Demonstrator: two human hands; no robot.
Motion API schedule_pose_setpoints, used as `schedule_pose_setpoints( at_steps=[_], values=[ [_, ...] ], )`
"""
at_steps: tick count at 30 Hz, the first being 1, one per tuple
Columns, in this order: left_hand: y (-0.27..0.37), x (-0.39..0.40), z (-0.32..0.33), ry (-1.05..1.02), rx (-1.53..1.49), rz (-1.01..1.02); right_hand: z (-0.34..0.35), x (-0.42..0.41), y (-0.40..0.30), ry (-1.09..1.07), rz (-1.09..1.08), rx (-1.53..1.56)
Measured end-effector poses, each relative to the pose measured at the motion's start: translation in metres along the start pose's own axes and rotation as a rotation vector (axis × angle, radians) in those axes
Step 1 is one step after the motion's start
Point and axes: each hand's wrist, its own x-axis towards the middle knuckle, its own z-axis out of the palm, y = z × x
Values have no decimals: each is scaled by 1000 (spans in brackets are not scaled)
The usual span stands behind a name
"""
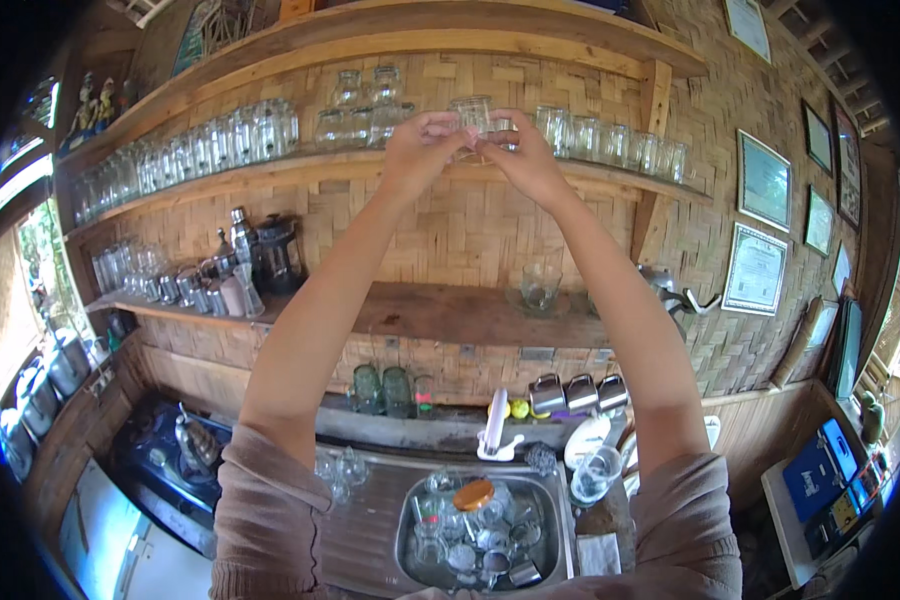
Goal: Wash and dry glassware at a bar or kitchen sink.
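Both of my arms reach up to the upper wooden shelf (330,163). My left hand (427,146) and my right hand (521,150) grip a clear glass jar (471,112) between them, in front of the shelf's edge. Left of it, clear glass jars (349,88) are stacked on the shelf, with a long row of drinking glasses (217,142) farther left. More drinking glasses (585,137) line the shelf to the right. Whether the jar touches the shelf is hidden by my fingers.
Below lies a steel sink (399,551) full of glassware, with an orange lid (473,495) on top. A lower shelf (435,311) holds a glass cup on a saucer (541,285), steel cups and a French press (277,251). Steel mugs (581,394) hang behind the sink.
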Motion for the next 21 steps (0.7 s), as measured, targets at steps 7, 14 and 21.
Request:
schedule_pose_setpoints(
  at_steps=[7, 14, 21],
  values=[
    [-38, 65, 5, 5, 134, -56, -9, 64, 43, 20, -27, -238],
    [-82, 117, 25, -104, 336, -1, -21, 96, 87, -17, 34, -349],
    [-95, 137, 49, -88, 364, -41, -32, 99, 100, 53, 104, -430]
  ],
)
